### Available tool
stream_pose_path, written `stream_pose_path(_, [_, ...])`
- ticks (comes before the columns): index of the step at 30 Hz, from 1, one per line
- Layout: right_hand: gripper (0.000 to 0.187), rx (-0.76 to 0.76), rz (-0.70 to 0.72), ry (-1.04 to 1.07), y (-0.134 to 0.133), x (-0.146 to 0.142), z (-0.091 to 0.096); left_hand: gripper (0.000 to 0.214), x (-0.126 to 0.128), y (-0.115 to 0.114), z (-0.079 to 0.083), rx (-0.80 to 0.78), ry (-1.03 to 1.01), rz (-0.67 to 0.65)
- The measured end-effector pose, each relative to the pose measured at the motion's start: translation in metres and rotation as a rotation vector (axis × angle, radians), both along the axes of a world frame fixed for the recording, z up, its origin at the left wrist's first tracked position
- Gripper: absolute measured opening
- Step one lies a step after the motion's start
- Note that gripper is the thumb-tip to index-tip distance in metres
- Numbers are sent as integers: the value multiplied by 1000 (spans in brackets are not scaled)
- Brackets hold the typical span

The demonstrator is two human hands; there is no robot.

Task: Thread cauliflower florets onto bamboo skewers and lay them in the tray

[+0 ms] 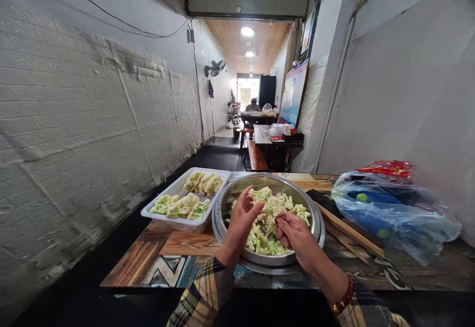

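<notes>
Hands (242, 222) at cauliflower florets (284, 202), long axes in mixed directions.

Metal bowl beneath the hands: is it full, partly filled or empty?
Partly filled: cauliflower florets lie inside the metal bowl, and bare inner wall shows behind them.

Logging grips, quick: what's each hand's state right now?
Left hand: curled around a pale green-white cauliflower floret, apparently holding it.
Right hand: pinched closed; whether it holds anything cannot be told.
</notes>
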State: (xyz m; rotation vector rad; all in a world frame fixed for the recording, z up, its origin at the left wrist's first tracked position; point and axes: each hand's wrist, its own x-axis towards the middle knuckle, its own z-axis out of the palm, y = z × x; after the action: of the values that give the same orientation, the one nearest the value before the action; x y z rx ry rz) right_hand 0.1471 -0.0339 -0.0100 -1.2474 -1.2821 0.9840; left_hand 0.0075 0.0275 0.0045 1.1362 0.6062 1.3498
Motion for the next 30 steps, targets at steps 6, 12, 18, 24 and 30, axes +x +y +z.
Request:
stream_pose_path(6, [29,14,97,-175,-3,9,-1,49,-20,2,1,-101,17,-18])
stream_pose_path(12, [15,158,158,-537,3,39,21,32,-35,0,-3,-108,306,-141])
stream_pose_path(18, [12,291,167,-741,19,58,58,30,-34,-3,1,-54,398,-153])
stream_pose_path(24, [17,470,177,-1117,28,58,88,34,-34,-4,2,-47,462,-192])
stream_pose_path(30, [10,727,-3,-1144,26,52,109,34,-24,-7,-5,-170,228,-199])
